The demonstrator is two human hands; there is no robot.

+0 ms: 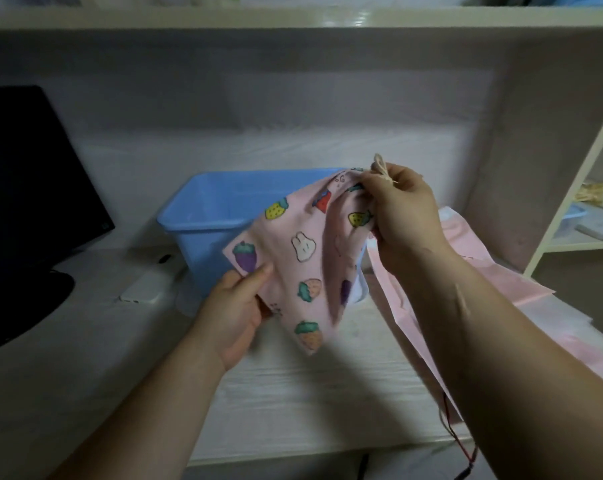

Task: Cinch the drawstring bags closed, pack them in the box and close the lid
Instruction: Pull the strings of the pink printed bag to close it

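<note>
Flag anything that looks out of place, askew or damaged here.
Nothing looks damaged or spilled. The pink printed bag hangs slantwise between the left hand and the right hand. Thin red and black wires trail off the desk edge at lower right.

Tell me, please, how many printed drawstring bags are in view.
1: the pink fruit-print cloth bag, held between left hand and right hand before the blue plastic box. Others may be hidden.

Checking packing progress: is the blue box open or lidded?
Open: the blue box shows its inner walls from above, and no lid sits on it.
</note>
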